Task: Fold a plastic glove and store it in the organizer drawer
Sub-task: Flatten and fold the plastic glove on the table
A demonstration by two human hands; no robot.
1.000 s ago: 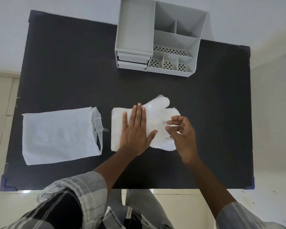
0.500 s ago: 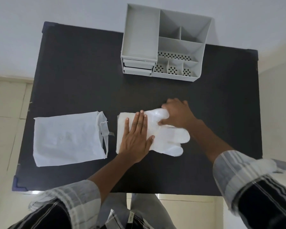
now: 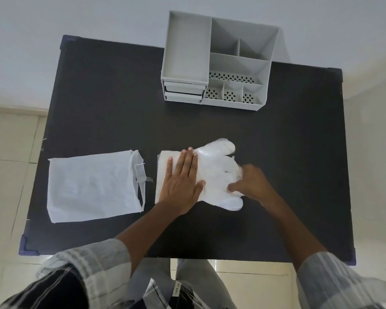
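Note:
A translucent white plastic glove (image 3: 216, 168) lies flat on the black table (image 3: 276, 152), cuff to the left and fingers to the right. My left hand (image 3: 183, 181) presses flat on the cuff half, fingers spread. My right hand (image 3: 250, 186) rests on the glove's finger end, with its fingertips curled onto the plastic near the lower fingers. The grey organizer (image 3: 218, 61) stands at the table's far edge, with two shut drawers (image 3: 184, 91) stacked at its front left.
A white plastic bag (image 3: 91, 186) lies flat on the table to the left of the glove, its open mouth facing the glove. The organizer has several open compartments on its right side. Pale floor tiles surround the table.
My right hand has moved from the glove's upper fingers down to its lower finger end. My left hand has stayed pressed on the cuff.

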